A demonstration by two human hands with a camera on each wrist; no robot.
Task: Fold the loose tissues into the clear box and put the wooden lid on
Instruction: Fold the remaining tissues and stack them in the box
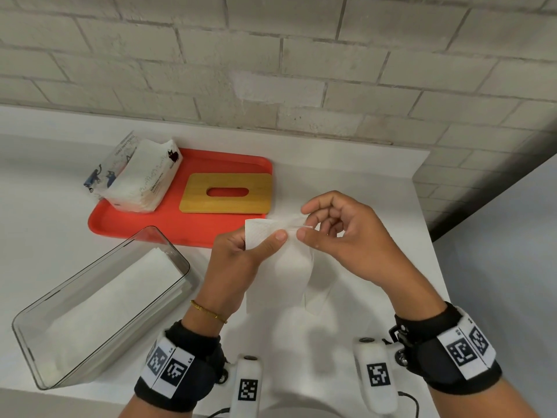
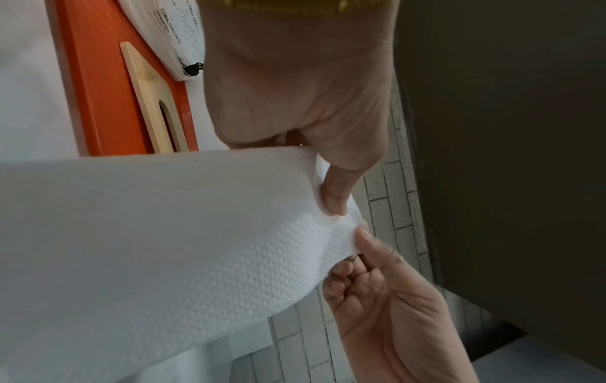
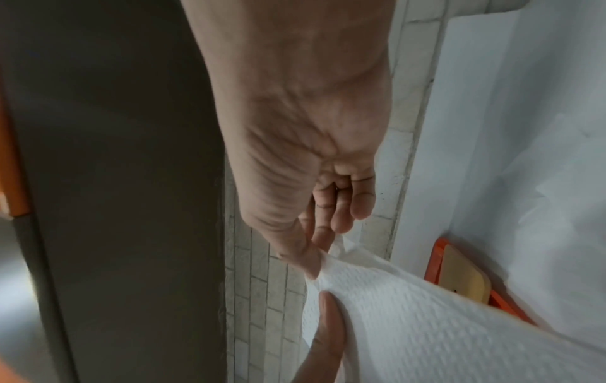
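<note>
Both hands hold one white embossed tissue [image 1: 289, 267] above the counter, and it hangs down between them. My left hand [image 1: 256, 242] pinches its upper edge with the thumb on top; my right hand [image 1: 304, 227] pinches the same edge just to the right, other fingers curled. The tissue [image 2: 164, 246] fills the left wrist view, where my left hand [image 2: 331, 202] presses into it. In the right wrist view my right hand [image 3: 315, 261] pinches the tissue [image 3: 426, 324] corner. The clear box [image 1: 99, 300] sits at the left with folded tissues inside. The wooden lid [image 1: 226, 193] lies on the red tray [image 1: 135, 224].
An opened tissue pack [image 1: 135, 176] with cat prints stands on the tray's left part. A brick wall [image 1: 271, 70] backs the white counter [image 1: 376, 182], whose right edge drops off beside my right hand.
</note>
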